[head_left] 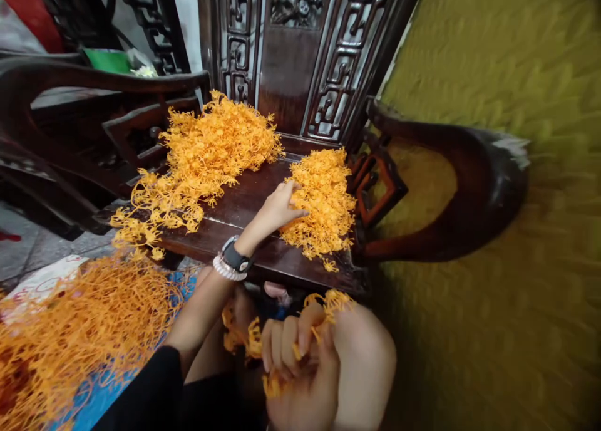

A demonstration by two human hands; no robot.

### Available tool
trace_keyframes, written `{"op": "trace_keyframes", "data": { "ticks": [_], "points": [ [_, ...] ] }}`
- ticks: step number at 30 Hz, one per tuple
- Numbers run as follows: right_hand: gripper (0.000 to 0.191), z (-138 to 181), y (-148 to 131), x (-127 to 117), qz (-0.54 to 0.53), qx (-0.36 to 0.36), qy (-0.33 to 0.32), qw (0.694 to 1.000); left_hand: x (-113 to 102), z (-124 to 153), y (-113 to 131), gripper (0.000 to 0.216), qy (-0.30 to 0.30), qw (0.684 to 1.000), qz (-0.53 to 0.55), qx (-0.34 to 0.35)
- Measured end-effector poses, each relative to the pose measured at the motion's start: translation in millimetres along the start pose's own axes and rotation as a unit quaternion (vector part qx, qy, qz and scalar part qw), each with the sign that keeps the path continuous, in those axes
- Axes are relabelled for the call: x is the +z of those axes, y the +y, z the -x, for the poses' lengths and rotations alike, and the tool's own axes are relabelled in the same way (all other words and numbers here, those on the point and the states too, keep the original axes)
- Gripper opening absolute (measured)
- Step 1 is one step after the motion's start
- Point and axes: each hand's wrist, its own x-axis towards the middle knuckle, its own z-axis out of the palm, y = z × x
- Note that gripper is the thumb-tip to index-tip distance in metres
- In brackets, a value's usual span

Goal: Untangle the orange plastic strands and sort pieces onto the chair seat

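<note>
My left hand (277, 208), with a black watch and a bead bracelet on the wrist, reaches onto the dark wooden chair seat (244, 199). Its fingers lie stretched against the left side of a small pile of orange plastic pieces (326, 199). My right hand (319, 368) is low and close to the camera, fingers curled shut on a bunch of the same orange pieces (328, 302). A bigger pile of orange pieces (211, 149) covers the seat's back left and spills over its left edge.
A large tangled orange heap (70, 331) lies on a blue mat (103, 399) at the lower left. The carved chair back (300, 55) and curved right armrest (446, 186) enclose the seat. A blurred yellow-green surface (507, 105) fills the right.
</note>
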Motion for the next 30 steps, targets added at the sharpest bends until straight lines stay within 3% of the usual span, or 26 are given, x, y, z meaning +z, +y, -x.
{"op": "trace_keyframes", "data": {
  "ticks": [3,5,9,13,16,21,27,30],
  "points": [
    [0.036,2.5,-25.6,-7.0,0.076,-0.076,0.026,0.994,-2.9,31.8,8.2,0.040,0.072,0.996,0.058,0.016],
    [0.036,-0.4,-39.6,-11.8,0.135,-0.124,0.066,0.981,-3.1,59.6,21.7,0.029,0.111,0.980,0.164,0.030],
    [0.040,-8.8,-48.5,-30.1,0.252,-0.102,0.104,0.957,6.5,119.5,46.0,0.025,0.047,0.938,0.344,0.005],
    [0.043,-20.1,-37.2,-52.5,0.355,-0.017,0.059,0.933,22.0,159.5,44.9,0.039,0.011,0.923,0.384,-0.012],
    [0.040,-35.1,-27.2,-56.5,0.383,0.031,0.019,0.923,26.3,169.2,30.1,0.038,0.035,0.936,0.349,-0.025],
    [0.036,-60.1,-13.7,-47.1,0.382,0.098,-0.052,0.917,15.0,171.3,3.8,0.034,0.092,0.944,0.316,-0.037],
    [0.030,-60.9,-5.5,-43.5,0.355,0.059,0.010,0.933,5.5,175.6,-14.2,0.043,-0.002,0.931,0.361,-0.051],
    [0.024,-58.7,-14.5,-40.1,0.371,0.051,0.008,0.927,0.7,176.7,-17.8,0.045,-0.028,0.919,0.392,-0.043]
  ]
}}
